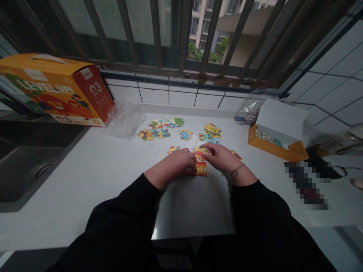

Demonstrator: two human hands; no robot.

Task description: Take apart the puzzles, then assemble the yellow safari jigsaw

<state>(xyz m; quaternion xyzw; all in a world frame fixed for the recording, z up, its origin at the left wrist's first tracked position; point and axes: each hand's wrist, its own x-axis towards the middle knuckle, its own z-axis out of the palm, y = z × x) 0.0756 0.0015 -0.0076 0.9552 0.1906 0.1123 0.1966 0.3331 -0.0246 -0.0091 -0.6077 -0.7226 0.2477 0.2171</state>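
White countertop (93,189), jigsaw pieces (159,130), steel sink (28,166), barred window (147,34), tiled wall (334,83).

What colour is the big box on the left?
The puzzle box is orange-yellow with a red end, head view.

White counter (93,196): scattered jigsaw pieces (161,130), orange box (53,88), plastic bag (124,119), open white carton (279,128).
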